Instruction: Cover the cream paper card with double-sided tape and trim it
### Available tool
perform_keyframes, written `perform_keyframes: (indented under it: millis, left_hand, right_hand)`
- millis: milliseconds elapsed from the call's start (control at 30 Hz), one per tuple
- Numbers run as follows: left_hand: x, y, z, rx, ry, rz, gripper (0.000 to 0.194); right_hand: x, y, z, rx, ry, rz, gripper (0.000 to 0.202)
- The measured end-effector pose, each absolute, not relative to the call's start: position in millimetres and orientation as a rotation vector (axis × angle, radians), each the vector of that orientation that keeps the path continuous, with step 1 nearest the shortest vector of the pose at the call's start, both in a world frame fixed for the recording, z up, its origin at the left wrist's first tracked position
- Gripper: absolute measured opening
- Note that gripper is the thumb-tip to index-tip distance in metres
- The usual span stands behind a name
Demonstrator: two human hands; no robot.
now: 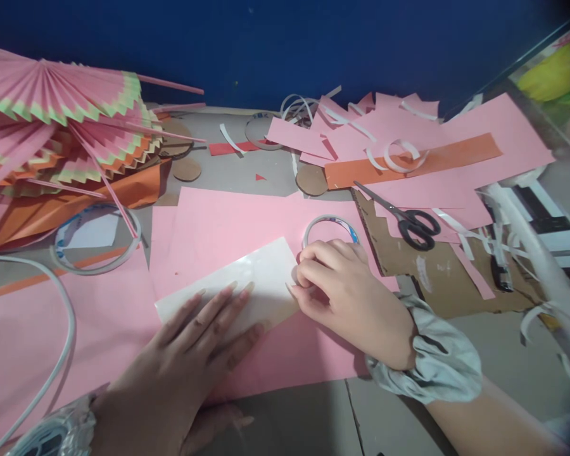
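A glossy white paper strip (270, 266) lies slanted on a large pink paper sheet (237, 215). My left hand (194, 348) rests flat on the strip with its fingers stretched out, the thumb lower down near the floor. At the strip's right end, my right hand (346, 291) is closed in a pinch. Whatever its fingertips hold is too small or hidden to make out. Just behind that hand is a roll of tape (330, 220), partly covered by it.
Black scissors (415, 228) lie on cardboard (399, 266) at right, beside pink paper scraps (361, 133) and an orange strip (456, 155). Pleated paper fans (61, 95) fill the back left, near another tape ring (95, 269). A white cable (71, 323) curves at left.
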State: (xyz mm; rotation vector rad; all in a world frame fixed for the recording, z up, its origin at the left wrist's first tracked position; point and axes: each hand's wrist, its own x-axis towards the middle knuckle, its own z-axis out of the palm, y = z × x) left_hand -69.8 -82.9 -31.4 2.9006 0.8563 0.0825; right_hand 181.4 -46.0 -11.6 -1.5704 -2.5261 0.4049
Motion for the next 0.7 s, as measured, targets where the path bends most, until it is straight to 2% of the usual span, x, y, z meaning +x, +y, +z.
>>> perform_keyframes:
  millis: [467,700]
  left_hand:
    - [-71.1,-81.9,-32.2,2.914,0.828,0.065,0.073]
    - [-69.7,-80.4,-29.1,2.886,0.826,0.096,0.07]
  right_hand:
    - [184.1,-43.7,-10.1,-1.552,-2.601,0.426,0.015]
    - [191.1,-39.8,-8.0,-1.629,-2.538,0.21,0.016]
